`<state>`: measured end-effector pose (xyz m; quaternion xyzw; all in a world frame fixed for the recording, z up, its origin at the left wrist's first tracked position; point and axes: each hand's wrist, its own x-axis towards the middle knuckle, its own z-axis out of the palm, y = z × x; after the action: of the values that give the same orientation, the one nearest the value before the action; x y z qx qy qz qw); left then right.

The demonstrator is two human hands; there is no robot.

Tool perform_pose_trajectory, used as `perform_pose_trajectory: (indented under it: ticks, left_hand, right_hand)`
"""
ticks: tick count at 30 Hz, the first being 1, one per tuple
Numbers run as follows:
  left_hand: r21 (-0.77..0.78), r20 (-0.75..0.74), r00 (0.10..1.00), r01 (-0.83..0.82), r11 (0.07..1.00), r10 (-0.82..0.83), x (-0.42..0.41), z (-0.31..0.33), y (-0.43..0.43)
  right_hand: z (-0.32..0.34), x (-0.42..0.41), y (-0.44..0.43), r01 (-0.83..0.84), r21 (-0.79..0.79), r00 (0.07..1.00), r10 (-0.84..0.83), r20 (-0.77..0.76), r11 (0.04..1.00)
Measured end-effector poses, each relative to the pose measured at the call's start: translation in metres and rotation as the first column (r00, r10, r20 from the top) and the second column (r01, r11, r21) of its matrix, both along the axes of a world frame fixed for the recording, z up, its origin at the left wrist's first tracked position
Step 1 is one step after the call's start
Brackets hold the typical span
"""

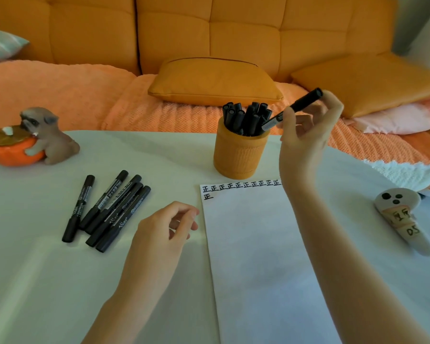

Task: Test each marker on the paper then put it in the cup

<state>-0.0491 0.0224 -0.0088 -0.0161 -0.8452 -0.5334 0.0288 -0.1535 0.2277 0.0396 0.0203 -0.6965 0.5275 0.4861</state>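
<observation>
Paper [253, 244] lies just before the orange cup [238, 155]. Left of the cup, the left hand [164, 227] rests loosely curled, empty, near five markers [109, 209]. At the cup's rim, the right hand [305, 135] pinches a tilted marker [301, 103].

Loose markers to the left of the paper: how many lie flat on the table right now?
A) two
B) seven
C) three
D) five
D: five black markers lie bunched on the table left of the paper, apart from the held marker that the right hand grips at the rim of the cup.
</observation>
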Motion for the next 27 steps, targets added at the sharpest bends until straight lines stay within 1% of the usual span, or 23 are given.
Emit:
perform_pose_trajectory:
  ticks: [2,4,6,8,11,15,19,24,27]
  left_hand:
    - [0.007,0.001,1.000,0.002,1.000,-0.002,0.000,0.000,0.000]
    - [0.004,0.001,1.000,0.005,1.000,-0.005,0.000,0.000,0.000]
    - [-0.006,-0.005,1.000,0.005,1.000,-0.005,-0.001,0.001,-0.001]
    - [-0.017,-0.009,1.000,-0.001,1.000,0.001,-0.001,0.000,-0.002]
    - [-0.032,-0.019,1.000,-0.003,0.999,0.003,-0.002,-0.001,-0.003]
    - [-0.039,-0.012,1.000,-0.006,0.999,0.005,-0.001,0.000,-0.004]
    - [-0.029,-0.002,1.000,-0.014,0.999,0.014,-0.001,0.001,-0.004]
    - [-0.058,-0.021,0.999,-0.049,0.997,0.048,-0.001,0.000,-0.005]
    - [-0.154,-0.080,0.992,-0.105,0.982,0.094,-0.002,0.000,-0.010]
  right_hand:
    - [-0.005,-0.005,-0.002,-0.030,0.045,0.999,0.030,0.015,0.999]
    - [-0.013,-0.010,-0.003,-0.070,0.104,0.995,0.062,0.081,0.992]
    - [-0.021,-0.015,-0.002,-0.069,0.164,0.985,0.040,0.170,0.984]
    - [-0.023,-0.020,0.000,-0.054,0.204,0.978,0.010,0.208,0.978]
    - [-0.021,-0.028,0.002,-0.073,0.263,0.978,0.017,0.209,0.962]
    - [-0.021,-0.038,0.004,-0.101,0.394,0.977,0.015,0.214,0.913]
    - [-0.030,-0.037,0.007,-0.146,0.417,0.964,0.034,0.264,0.897]
    - [-0.032,-0.032,0.007,-0.092,0.466,0.969,-0.029,0.247,0.880]
    - [-0.032,-0.022,0.004,-0.033,0.486,0.978,-0.072,0.194,0.873]
